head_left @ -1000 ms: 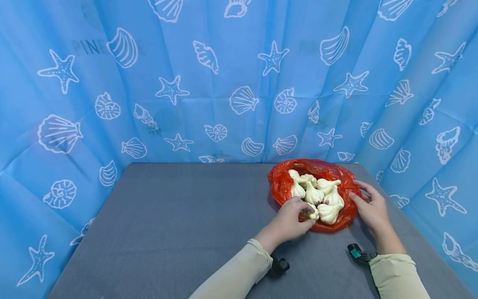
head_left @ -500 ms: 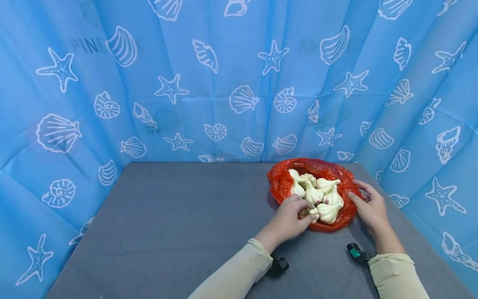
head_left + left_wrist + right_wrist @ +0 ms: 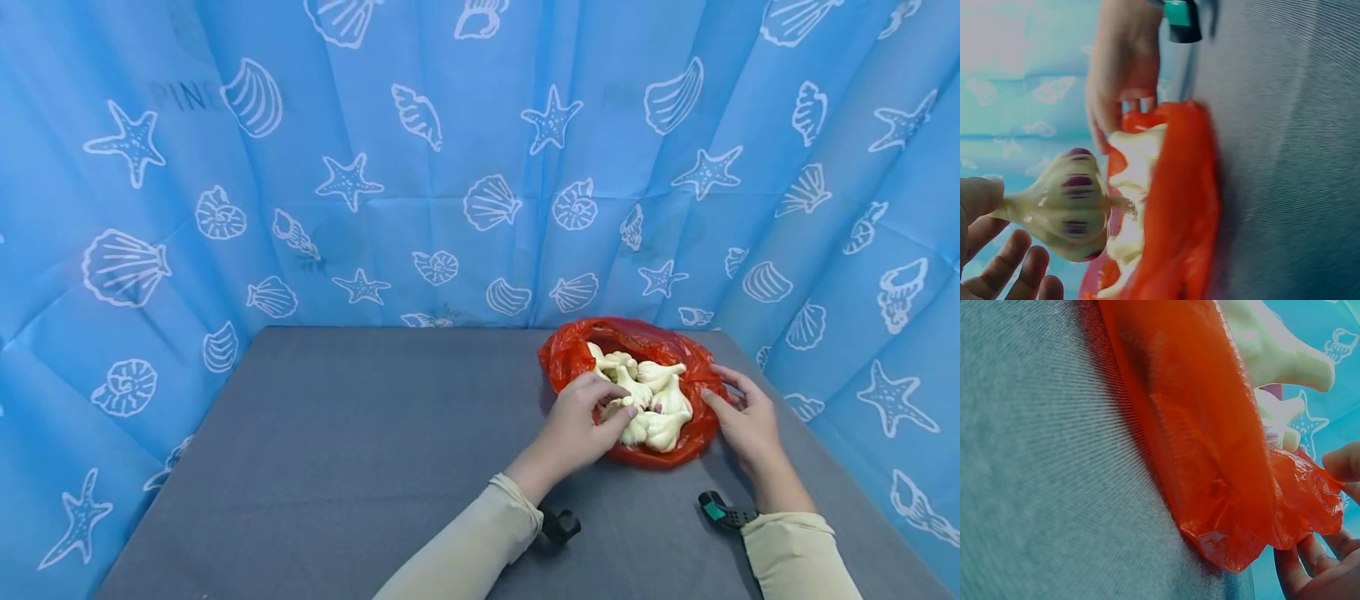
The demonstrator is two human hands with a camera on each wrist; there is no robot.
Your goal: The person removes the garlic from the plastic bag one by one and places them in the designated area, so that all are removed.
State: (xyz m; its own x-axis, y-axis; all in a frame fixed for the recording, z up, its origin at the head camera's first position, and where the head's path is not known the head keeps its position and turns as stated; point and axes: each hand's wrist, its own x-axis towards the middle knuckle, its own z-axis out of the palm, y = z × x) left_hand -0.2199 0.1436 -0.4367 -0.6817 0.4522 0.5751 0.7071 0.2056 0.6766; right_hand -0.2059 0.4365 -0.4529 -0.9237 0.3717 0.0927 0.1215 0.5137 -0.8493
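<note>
A red plastic bag (image 3: pixel 561 357), its mouth spread wide, lies toward the right of the grey table with several pale garlic bulbs (image 3: pixel 664 398) inside. Over the bag's near left side, my left hand (image 3: pixel 570 423) pinches one garlic bulb (image 3: pixel 1063 206) by its stem, between thumb and fingers. In the left wrist view this bulb hangs sideways, roots toward the bag, with purple marks on its skin. My right hand (image 3: pixel 752 425) pinches the bag's crumpled right edge between thumb and fingers, as the right wrist view of the red plastic (image 3: pixel 1197 425) shows.
A grey cloth-covered table (image 3: pixel 360 442) stretches to the left of the bag. Behind and beside it hangs a blue curtain (image 3: pixel 450 250) with white shell and starfish prints. Black straps with small devices (image 3: pixel 561 527) sit at both wrists.
My left hand has come up and slightly left, raising the pinched garlic bulb from among the others. The right hand keeps its hold on the bag's edge.
</note>
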